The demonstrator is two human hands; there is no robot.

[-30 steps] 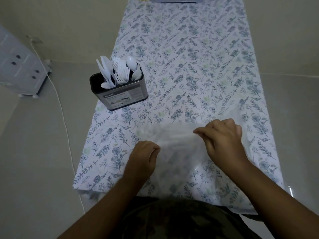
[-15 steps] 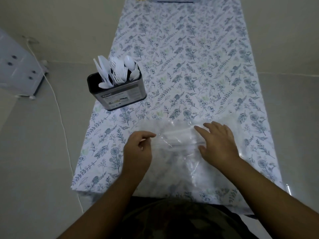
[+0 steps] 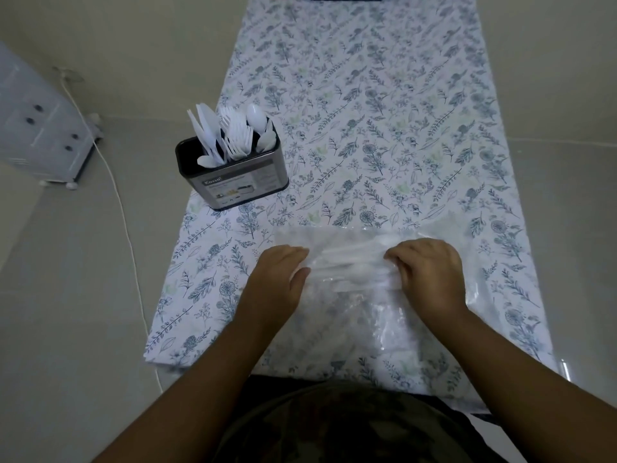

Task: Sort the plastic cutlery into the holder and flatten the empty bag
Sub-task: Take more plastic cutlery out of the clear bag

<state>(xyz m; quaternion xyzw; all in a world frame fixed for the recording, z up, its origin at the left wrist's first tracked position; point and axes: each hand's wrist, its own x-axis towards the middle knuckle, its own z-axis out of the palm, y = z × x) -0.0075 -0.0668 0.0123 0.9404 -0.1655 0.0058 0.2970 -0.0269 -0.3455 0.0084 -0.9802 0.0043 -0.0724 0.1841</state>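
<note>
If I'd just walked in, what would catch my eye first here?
Probably the two hands, left hand and right hand, pressing a crinkled clear bag on the floral tablecloth near the table's front edge. Next, the dark holder at the table's left edge, bristling with white cutlery.

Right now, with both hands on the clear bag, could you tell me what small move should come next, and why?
Probably slide both palms outward along the bag. The left hand and right hand bunch its middle into ridges, while the cutlery already stands in the holder.
</note>
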